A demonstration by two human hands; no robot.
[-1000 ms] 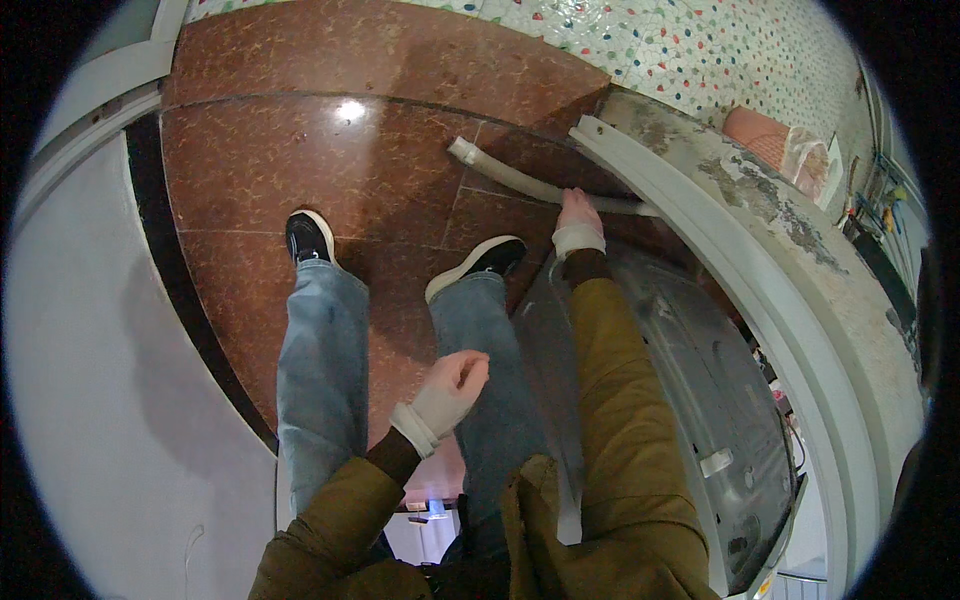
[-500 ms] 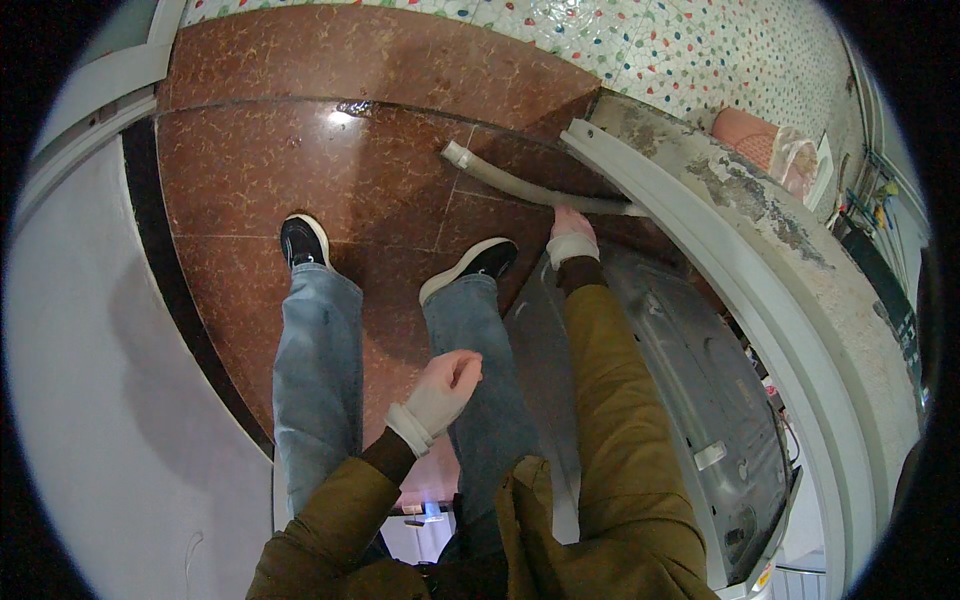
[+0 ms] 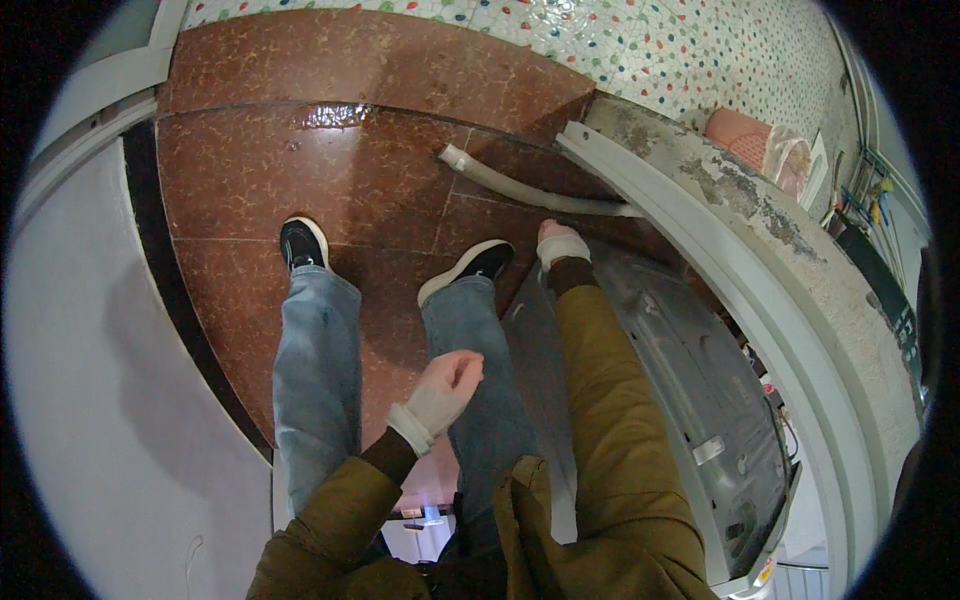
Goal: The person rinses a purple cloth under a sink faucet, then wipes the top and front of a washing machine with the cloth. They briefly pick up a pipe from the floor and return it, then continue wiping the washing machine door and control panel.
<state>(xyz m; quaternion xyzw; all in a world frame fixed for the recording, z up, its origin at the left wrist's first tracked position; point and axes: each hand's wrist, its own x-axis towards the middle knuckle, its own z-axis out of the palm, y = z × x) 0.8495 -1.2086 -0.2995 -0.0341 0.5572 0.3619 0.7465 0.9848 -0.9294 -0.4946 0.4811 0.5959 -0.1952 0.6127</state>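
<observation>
My left hand (image 3: 445, 388), in a pale glove or cuff, is curled closed above my left-to-right gap of jeans (image 3: 485, 345), with nothing visible in it. My right hand (image 3: 560, 242) reaches to the far corner of a grey metal appliance panel (image 3: 690, 350) at the right. Its fingers look folded, and what they hold, if anything, is hidden. Just beyond that hand a grey-white flexible hose (image 3: 520, 188) lies curved on the floor. The hose's free end points left, and its other end passes behind the pale frame (image 3: 690, 240). My right hand is apart from it.
A wet patch (image 3: 337, 116) shines on the reddish-brown tile floor (image 3: 230, 170). A white panel (image 3: 80, 350) stands at the left. Beyond the worn concrete ledge (image 3: 760, 200) lie a pink basket (image 3: 742, 140) and speckled tiles (image 3: 700, 50). Tools (image 3: 880, 215) stand at the far right.
My right hand has drawn back from the hose, toward me and slightly left. The left hand stays where it was. The wet patch on the floor looks larger.
</observation>
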